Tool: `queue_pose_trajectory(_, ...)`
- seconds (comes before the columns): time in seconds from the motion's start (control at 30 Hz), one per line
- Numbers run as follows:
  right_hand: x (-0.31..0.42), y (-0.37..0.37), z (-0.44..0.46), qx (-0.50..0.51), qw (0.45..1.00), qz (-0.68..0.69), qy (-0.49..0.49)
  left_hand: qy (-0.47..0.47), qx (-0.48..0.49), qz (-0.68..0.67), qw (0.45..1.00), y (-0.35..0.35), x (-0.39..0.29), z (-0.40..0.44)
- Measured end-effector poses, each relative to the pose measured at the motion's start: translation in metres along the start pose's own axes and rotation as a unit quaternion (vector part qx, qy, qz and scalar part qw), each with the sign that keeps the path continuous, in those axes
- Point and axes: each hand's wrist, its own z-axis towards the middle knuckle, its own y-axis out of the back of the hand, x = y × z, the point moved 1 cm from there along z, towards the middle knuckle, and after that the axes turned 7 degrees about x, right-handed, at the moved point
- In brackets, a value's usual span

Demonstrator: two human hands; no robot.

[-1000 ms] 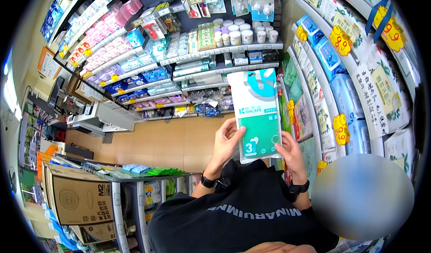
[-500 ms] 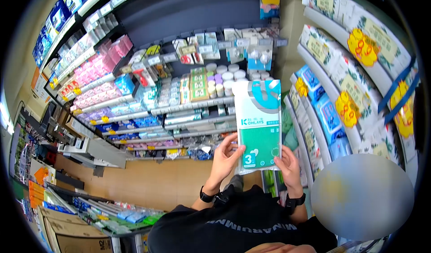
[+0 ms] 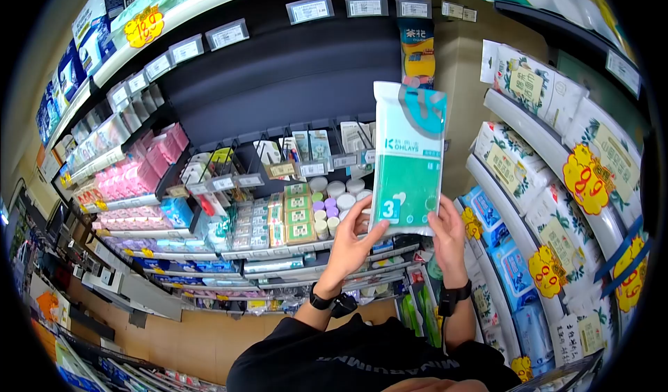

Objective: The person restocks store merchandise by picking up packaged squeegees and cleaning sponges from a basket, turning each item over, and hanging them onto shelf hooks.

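A flat green and white package [image 3: 407, 176] with a clear wrapper and a "3" near its lower left corner stands upright in front of me. My left hand [image 3: 353, 242] grips its lower left edge, the thumb on the front and the fingers behind. At the lower right edge, my right hand [image 3: 447, 239] holds it with the thumb on the front. Behind the package, small round white-lidded jars [image 3: 344, 201] and boxed goods [image 3: 299, 214] are partly hidden.
Hooks with hanging packs [image 3: 309, 145] are on the dark back panel. Stocked shelves [image 3: 125, 201] curve along the left. To the right, shelves hold white tissue packs [image 3: 504, 162] and blue wipe packs [image 3: 515, 274]. Tan floor [image 3: 229, 336] shows below.
The view has tilted up, showing more of the upper shelf and dark back panel. Both hands, still on the package, and the package itself sit higher in view than half a second ago.
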Motion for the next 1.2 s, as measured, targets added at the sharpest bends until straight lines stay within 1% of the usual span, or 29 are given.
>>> queue_pose_trajectory(0.03,0.0,-0.001,0.014,-0.001,1.0,0.0,0.004,-0.002,0.003,0.001,1.0,0.003,-0.003,0.015)
queue_pose_trajectory(0.1,0.001,0.0,0.041,-0.002,0.999,-0.011,0.045,-0.031,0.018,0.025,0.999,0.008,-0.011,0.044)
queue_pose_trajectory(0.13,0.001,0.001,0.054,-0.003,0.998,-0.02,0.056,-0.056,0.02,0.048,0.997,0.011,-0.009,0.057)
queue_pose_trajectory(0.17,0.001,0.002,0.065,-0.004,0.998,-0.021,0.058,-0.058,0.022,0.048,0.997,0.014,-0.008,0.069)
queue_pose_trajectory(0.3,0.006,0.004,0.106,0.0,0.995,-0.03,0.095,-0.057,0.036,0.014,0.998,0.02,-0.011,0.113)
queue_pose_trajectory(0.37,0.007,0.005,0.123,-0.001,0.993,-0.036,0.114,-0.093,0.05,0.003,0.994,0.023,-0.011,0.132)
queue_pose_trajectory(0.4,0.007,0.007,0.131,-0.001,0.992,-0.035,0.118,-0.068,0.073,0.008,0.995,0.026,-0.013,0.139)
queue_pose_trajectory(0.43,0.007,0.007,0.137,-0.002,0.992,-0.035,0.119,-0.068,0.074,0.008,0.995,0.028,-0.012,0.146)
queue_pose_trajectory(0.5,0.008,0.008,0.149,-0.003,0.992,-0.035,0.125,-0.092,0.077,0.002,0.993,0.028,-0.011,0.158)
queue_pose_trajectory(0.67,0.009,0.01,0.168,-0.001,0.99,-0.041,0.134,-0.099,0.079,-0.017,0.992,0.028,-0.011,0.176)
queue_pose_trajectory(0.83,0.008,0.01,0.177,-0.006,0.991,-0.029,0.131,-0.139,0.063,-0.009,0.988,0.028,-0.004,0.19)
queue_pose_trajectory(0.97,0.006,0.013,0.185,-0.007,0.992,-0.022,0.127,-0.128,0.061,-0.009,0.99,0.028,-0.002,0.196)
queue_pose_trajectory(1.2,0.007,0.015,0.19,-0.005,0.993,-0.011,0.119,-0.138,0.054,-0.003,0.989,0.026,-0.002,0.201)
